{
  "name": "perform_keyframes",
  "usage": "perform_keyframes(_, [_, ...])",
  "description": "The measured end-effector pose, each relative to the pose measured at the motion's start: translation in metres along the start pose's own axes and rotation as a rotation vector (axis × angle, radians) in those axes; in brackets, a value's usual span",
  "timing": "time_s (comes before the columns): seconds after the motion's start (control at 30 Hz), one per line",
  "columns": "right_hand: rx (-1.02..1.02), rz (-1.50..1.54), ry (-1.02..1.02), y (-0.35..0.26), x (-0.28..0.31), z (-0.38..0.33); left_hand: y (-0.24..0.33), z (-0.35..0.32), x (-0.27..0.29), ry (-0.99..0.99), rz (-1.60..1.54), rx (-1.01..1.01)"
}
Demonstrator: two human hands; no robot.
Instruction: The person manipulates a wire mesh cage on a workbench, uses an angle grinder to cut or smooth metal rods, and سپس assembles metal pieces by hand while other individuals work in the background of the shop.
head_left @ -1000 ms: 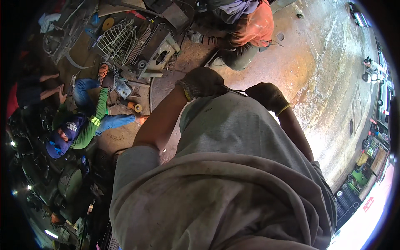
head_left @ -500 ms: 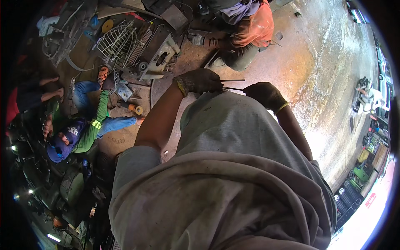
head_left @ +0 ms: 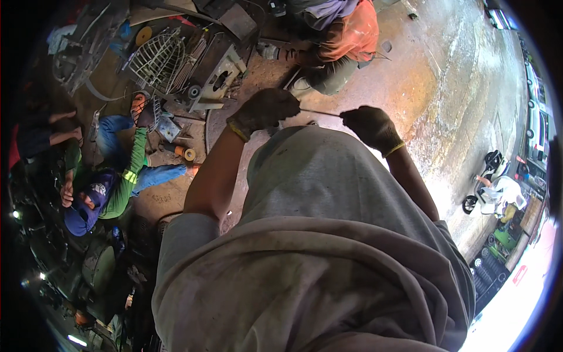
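A thin dark rod (head_left: 320,112) spans the gap between my two hands in front of my body. My left hand (head_left: 267,110), in a dark knit glove with a yellowish cuff, is closed round the rod's left end. Its other end sits in the closed fingers of my right hand (head_left: 370,125), gloved the same way. Both fists hide the rod's ends, so its full length cannot be seen. My grey shirt covers the area below the hands.
Ahead, a person in an orange top (head_left: 352,35) crouches on the floor. At left sits a person in a green sleeve (head_left: 136,149), near an orange power tool (head_left: 186,154). Scrap metal and a wire frame (head_left: 155,61) lie far left. A motorbike with a rider (head_left: 498,190) is at right.
My hands have shifted slightly, the left one up and to the left. Two thin rods showed between them before; one shows now. The motorbike at right has come nearer.
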State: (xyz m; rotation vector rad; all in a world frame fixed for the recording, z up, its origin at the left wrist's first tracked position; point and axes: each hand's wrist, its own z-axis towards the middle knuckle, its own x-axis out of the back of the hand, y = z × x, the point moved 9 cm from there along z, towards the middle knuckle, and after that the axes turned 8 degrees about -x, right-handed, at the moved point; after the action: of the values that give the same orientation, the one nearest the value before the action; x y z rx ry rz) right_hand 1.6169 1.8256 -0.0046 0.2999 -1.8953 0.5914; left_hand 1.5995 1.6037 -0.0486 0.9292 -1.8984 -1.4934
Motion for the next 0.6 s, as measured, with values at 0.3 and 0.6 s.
perform_keyframes(0.3, [-0.090,0.182,0.433,-0.017,0.121,-0.004,0.082,-0.004,0.035,0.412,-0.463,-0.105])
perform_keyframes(0.6, [-0.171,0.227,0.489,-0.018,0.135,-0.021,0.094,-0.002,0.034,0.403,-0.460,-0.180])
